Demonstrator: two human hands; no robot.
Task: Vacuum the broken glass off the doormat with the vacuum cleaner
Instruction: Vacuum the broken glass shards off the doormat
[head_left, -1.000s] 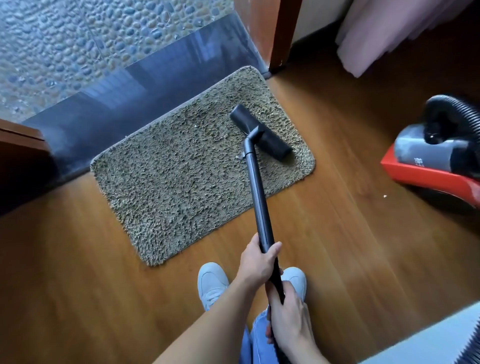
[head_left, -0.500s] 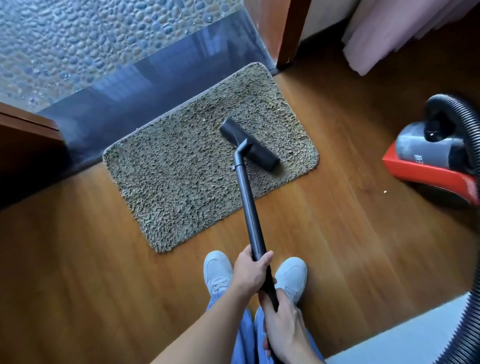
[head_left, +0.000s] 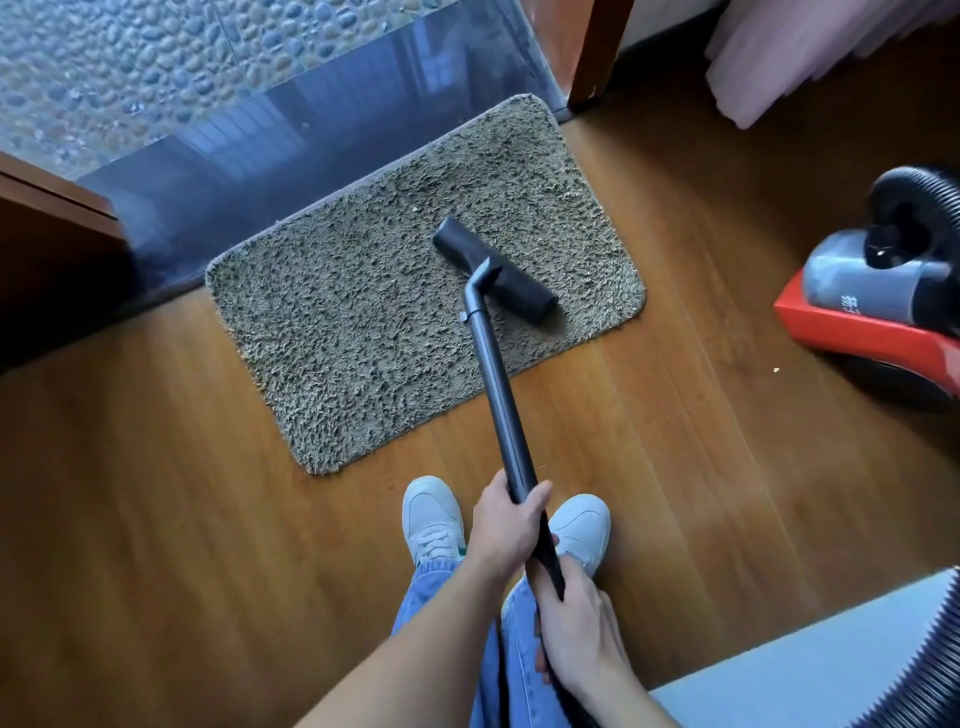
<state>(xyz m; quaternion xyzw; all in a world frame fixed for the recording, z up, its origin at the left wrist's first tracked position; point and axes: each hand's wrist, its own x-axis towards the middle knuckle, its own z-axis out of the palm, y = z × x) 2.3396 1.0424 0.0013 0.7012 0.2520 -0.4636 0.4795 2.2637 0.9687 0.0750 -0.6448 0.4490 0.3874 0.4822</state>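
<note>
Left hand (head_left: 506, 525) and, just behind it, right hand (head_left: 576, 618) have fingers (head_left: 535, 501) curled round the wand (head_left: 498, 384); nozzle (head_left: 493, 267) on doormat (head_left: 363, 322), well ahead of the fingers: advise flat contact, slow overlapping passes leftward.
</note>
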